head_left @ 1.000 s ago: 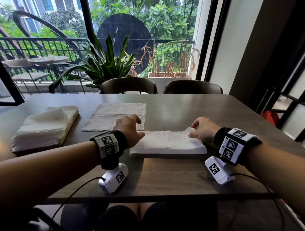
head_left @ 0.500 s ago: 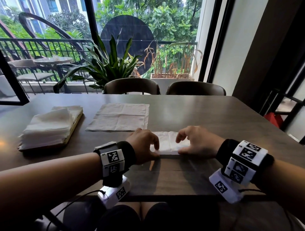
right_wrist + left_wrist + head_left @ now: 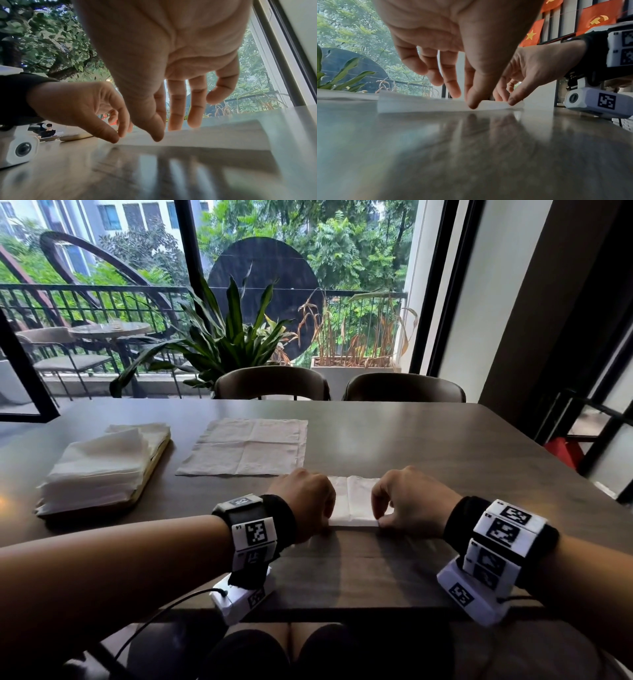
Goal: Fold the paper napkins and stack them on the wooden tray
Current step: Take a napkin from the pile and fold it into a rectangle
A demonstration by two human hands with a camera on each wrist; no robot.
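Note:
A white folded napkin [image 3: 354,501] lies on the dark table near me, between my hands. My left hand [image 3: 305,503] pinches its near edge with thumb and forefinger, seen in the right wrist view [image 3: 116,137]. My right hand [image 3: 407,501] grips the same near edge a little to the right, thumb tip [image 3: 157,138] on the paper [image 3: 214,135]. In the left wrist view both thumbs [image 3: 471,105] sit on the napkin's front edge [image 3: 419,105]. One unfolded napkin [image 3: 246,448] lies flat further back. The wooden tray [image 3: 156,467] at the left carries a stack of napkins [image 3: 99,467].
Two chairs [image 3: 270,383] stand at the table's far side in front of a window with plants. A bare stretch of table [image 3: 445,453] lies to the right. The near table edge [image 3: 342,609] runs just under my wrists.
Both hands moved from the napkin's outer ends to its near edge and closer together. They now pinch that edge; less of the napkin shows between them.

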